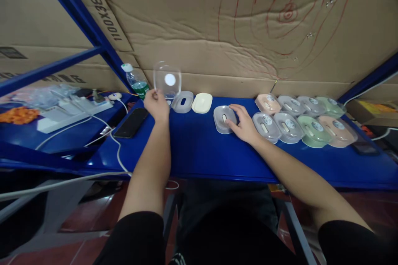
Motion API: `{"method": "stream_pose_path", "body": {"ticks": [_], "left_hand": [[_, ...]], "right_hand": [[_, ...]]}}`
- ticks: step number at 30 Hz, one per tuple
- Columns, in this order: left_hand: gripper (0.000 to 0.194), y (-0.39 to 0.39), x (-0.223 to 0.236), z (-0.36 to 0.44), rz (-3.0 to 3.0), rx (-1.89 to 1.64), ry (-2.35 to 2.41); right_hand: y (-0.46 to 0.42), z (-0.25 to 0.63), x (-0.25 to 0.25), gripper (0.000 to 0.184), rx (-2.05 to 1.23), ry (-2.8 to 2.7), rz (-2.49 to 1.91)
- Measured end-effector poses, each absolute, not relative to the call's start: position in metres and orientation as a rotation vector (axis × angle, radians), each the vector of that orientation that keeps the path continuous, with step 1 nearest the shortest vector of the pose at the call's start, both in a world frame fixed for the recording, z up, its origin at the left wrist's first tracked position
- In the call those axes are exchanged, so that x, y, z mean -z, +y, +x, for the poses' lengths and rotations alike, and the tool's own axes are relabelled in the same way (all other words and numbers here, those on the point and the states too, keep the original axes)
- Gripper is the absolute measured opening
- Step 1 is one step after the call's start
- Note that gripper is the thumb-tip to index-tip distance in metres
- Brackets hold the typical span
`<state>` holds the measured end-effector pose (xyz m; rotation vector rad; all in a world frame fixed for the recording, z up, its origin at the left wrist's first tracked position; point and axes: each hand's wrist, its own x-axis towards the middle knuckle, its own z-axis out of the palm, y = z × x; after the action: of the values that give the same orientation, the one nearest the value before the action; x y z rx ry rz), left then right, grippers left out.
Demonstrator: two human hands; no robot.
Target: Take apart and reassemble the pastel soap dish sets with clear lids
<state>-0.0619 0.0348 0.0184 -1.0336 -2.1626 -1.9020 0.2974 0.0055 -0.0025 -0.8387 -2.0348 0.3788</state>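
My left hand (156, 104) is closed on the bottom edge of a clear plastic lid (167, 79) with a round white sticker, held upright above the blue shelf (199, 149). My right hand (244, 124) rests with fingers on a grey oval tray (222, 119) with a slot in it, lying flat on the shelf. Between the hands lie a grey slotted tray (183, 102) and a cream tray (202, 103).
To the right stand two rows of lidded boxes (303, 122) in pink, grey and green. A black phone (131, 122), a water bottle (136, 81), a power strip (74, 109) and white cables (116, 149) lie at left. Cardboard lines the back.
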Motion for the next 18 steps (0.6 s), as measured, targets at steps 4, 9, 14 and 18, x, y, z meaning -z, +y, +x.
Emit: {"method": "stream_pose_path", "body": {"ticks": [4, 9, 14, 18], "left_hand": [[0.015, 0.039, -0.007, -0.096, -0.624, 2.117, -2.259], [0.018, 0.043, 0.004, -0.101, -0.508, 2.175, -2.321], [0.019, 0.049, 0.013, -0.106, -0.552, 2.143, -2.34], [0.016, 0.053, 0.021, -0.113, -0.57, 2.073, -2.352]], "right_hand": [[0.011, 0.299, 0.01, 0.052, -0.362, -2.112, -0.87], [0.012, 0.299, 0.013, 0.046, -0.356, -2.182, -0.911], [0.013, 0.299, 0.014, 0.046, -0.35, -2.222, -0.963], [0.013, 0.3, 0.014, 0.046, -0.351, -2.248, -0.982]]}}
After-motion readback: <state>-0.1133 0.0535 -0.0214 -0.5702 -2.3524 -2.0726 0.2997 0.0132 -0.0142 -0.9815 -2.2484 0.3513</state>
